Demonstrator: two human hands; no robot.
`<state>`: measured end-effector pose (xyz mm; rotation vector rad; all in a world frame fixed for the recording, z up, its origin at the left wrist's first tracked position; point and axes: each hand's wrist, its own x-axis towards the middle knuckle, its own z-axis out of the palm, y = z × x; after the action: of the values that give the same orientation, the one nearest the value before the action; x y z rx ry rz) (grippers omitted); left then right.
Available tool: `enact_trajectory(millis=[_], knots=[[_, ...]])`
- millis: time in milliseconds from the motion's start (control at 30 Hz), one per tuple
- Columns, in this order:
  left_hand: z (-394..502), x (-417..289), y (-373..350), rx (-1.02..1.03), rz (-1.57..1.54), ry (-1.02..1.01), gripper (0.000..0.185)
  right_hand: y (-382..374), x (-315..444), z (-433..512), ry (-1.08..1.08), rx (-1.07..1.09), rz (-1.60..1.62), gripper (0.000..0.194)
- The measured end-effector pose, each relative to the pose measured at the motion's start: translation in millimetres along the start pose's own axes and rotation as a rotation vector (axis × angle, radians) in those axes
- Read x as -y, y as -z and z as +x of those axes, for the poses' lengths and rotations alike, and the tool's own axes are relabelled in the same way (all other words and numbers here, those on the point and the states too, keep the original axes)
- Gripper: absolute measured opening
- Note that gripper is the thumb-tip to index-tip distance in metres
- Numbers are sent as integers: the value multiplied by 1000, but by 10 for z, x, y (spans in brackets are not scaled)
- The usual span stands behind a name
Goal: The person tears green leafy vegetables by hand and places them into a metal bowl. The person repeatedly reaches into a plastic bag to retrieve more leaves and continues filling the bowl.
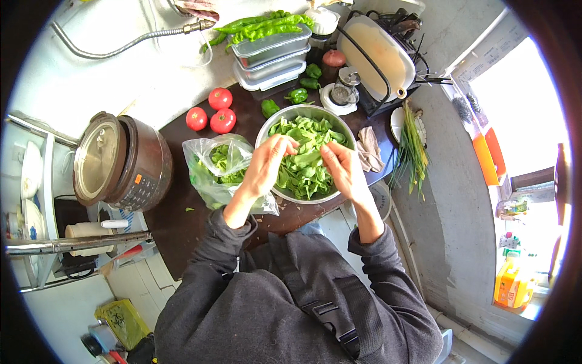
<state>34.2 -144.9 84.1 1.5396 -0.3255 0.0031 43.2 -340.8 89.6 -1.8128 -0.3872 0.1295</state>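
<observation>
A round stainless steel bowl (pixel 260 136) stands on the dark table, heaped with loose green leaves (pixel 303 175). Above its left side is my left hand (pixel 269 164), thumb and fingers drawn together; whether a leaf is pinched there is too small to tell. My right hand (pixel 342 169) is over the right side of the bowl, its thumb and forefinger pinching a green leaf (pixel 308 159). Left of the bowl, partly behind my left forearm, lies a clear plastic bag (pixel 200 150) with more leafy greens (pixel 223 159) inside.
Three tomatoes (pixel 223 120) and several green peppers (pixel 270 108) lie behind the bowl. Stacked lidded containers (pixel 273 59) carry long green chillies (pixel 273 27). An electric pressure cooker (pixel 145 159) stands left. At right are a cloth (pixel 369 148), a glass jar (pixel 344 91) and spring onions (pixel 413 150).
</observation>
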Motion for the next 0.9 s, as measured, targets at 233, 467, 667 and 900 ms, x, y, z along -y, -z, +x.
enact_trajectory(millis=[233, 467, 667, 900], knots=[[-456, 227, 1146, 99, 752, 376, 26, -48, -819, 62, -276, -51, -912, 55], [-995, 730, 1405, 176, 1122, 541, 18, -404, -684, -16, -207, 436, -597, 29], [-1211, 822, 933, 905, 1316, 577, 18, -1356, -603, -146, 230, 541, -149, 37], [-1311, 1158, 1233, 611, 1131, 419, 23, -1655, -807, -244, 72, 1353, -541, 23]])
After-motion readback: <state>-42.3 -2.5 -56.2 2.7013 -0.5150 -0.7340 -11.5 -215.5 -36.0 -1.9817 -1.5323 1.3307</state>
